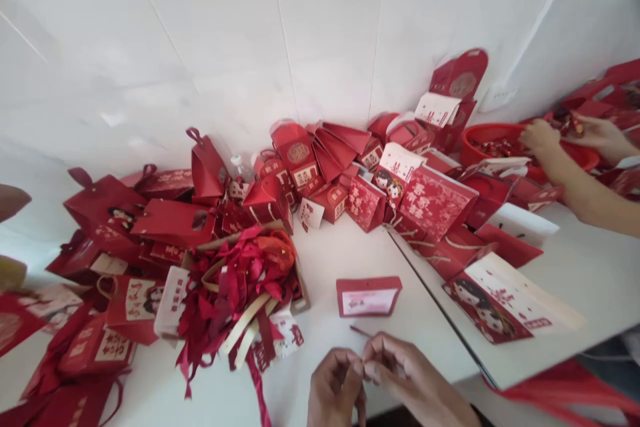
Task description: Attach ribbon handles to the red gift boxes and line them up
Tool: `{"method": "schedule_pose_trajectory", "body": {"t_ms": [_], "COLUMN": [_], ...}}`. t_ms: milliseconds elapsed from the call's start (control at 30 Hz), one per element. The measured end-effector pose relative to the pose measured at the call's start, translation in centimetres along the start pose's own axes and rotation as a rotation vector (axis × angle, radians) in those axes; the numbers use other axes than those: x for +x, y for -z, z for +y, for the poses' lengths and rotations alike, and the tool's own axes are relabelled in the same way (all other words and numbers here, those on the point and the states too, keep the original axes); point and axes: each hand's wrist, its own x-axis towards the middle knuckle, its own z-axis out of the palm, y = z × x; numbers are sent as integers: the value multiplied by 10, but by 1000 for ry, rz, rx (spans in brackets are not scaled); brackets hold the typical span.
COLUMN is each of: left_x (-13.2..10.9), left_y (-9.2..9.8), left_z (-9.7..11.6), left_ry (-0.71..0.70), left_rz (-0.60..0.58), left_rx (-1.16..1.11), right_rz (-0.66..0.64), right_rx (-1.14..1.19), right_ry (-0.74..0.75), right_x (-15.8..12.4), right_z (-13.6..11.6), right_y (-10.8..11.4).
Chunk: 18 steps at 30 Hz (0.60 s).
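Near the worktop's (320,257) front edge, left hand (334,383) and right hand (407,373) pinch closed, likely to steady a thin red strip (359,331).

Double-happiness signs on red gift packaging
A red 囍 stands on the white part of the couple-print gift bag (515,303) and on the white-topped couple-print box (399,172); print on the small red box with a pale panel (369,297) is too blurred to read.
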Motion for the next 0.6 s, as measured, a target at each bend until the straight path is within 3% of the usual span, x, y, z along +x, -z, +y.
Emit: {"method": "schedule_pose_trajectory", "body": {"t_ms": [300,600], "left_x": [-14,-15], "left_y": [-5,-9], "left_z": [24,23], "left_ry": [28,67], "left_rz": [-96,-96], "left_rx": [64,128], "right_rz": [13,31], "right_rx": [123,125], "right_ry": [-124,-159], "right_x": [-18,-19], "right_z": [10,8], "right_y": [6,6]}}
